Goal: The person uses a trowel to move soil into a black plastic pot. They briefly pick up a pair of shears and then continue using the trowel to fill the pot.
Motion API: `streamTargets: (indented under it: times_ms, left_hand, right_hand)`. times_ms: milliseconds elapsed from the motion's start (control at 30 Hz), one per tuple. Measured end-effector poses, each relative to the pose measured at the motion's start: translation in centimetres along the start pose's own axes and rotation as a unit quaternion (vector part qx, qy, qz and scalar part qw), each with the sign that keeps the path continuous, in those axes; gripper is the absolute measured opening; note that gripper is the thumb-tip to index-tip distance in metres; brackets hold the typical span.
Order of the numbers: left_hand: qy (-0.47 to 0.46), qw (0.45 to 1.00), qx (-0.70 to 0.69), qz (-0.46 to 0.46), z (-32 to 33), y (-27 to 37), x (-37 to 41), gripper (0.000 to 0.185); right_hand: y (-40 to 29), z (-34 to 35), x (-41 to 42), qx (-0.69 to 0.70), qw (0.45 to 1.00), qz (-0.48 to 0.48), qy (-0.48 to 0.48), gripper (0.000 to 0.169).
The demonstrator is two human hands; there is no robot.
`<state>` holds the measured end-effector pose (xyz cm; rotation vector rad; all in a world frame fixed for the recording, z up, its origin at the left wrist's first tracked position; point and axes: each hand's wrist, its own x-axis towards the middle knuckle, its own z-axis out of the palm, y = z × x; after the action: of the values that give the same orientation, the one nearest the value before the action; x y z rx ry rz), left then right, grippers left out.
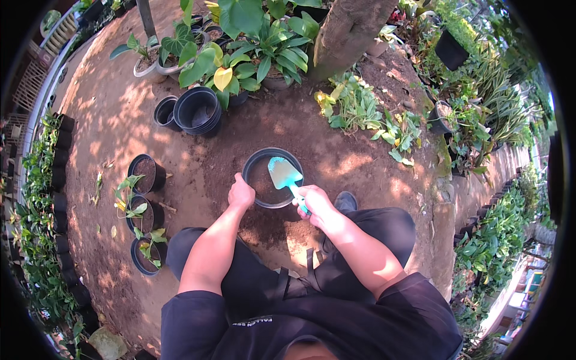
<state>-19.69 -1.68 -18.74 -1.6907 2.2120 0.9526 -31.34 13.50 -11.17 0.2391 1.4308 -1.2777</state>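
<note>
A wide black plastic pot (273,203) with brown soil (263,182) in it stands on the ground before me. My left hand (241,194) grips its left rim. In my right hand (313,204) is the handle of a turquoise hand trowel (284,172), worn pale on its blade. The blade hangs over the right half of the pot and hides part of the soil. Whether it touches the soil I cannot tell.
To the left stand three small soil-filled pots (158,174), two with trailing seedlings (139,209). Stacked black pots (198,112) lie ahead near potted foliage plants (281,58) and a tree trunk (346,33). Uprooted leafy cuttings (355,105) lie ahead right; a stone edge (443,243) runs along the right.
</note>
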Motion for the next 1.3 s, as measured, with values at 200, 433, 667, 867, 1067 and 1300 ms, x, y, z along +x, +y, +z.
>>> streamTargets:
  times_ms: [200, 433, 667, 867, 1067, 1300]
  left_hand:
    - [-0.11, 0.979, -0.168, -0.029, 0.6, -1.1, 0.8, 0.042]
    - [-0.144, 0.965, -0.215, -0.051, 0.6, -0.6, 0.0, 0.037]
    - [0.012, 0.999, -0.022, 0.038, 0.3, -0.4, 0.4, 0.028]
    - [-0.046, 0.996, -0.045, 0.054, 0.2, -1.1, 0.7, 0.03]
    - [-0.156, 0.969, -0.19, -0.031, 0.7, -0.8, -0.4, 0.041]
    - [-0.188, 0.957, -0.217, -0.035, 1.3, -1.6, -0.2, 0.045]
  right_hand:
    - [-0.6, 0.0, 0.6, -0.024, 1.0, 0.005, -0.008, 0.015]
    - [-0.1, -0.4, 0.5, -0.051, 0.999, -0.016, -0.008, 0.016]
    - [0.2, 0.0, 0.4, -0.011, 1.0, -0.007, -0.009, 0.016]
    - [-0.3, 1.1, 0.5, -0.033, 0.999, 0.006, -0.03, 0.019]
    - [0.6, 2.9, -0.3, -0.08, 0.995, -0.013, -0.052, 0.016]
    - [1.9, 2.6, 0.1, -0.143, 0.987, -0.047, -0.057, 0.035]
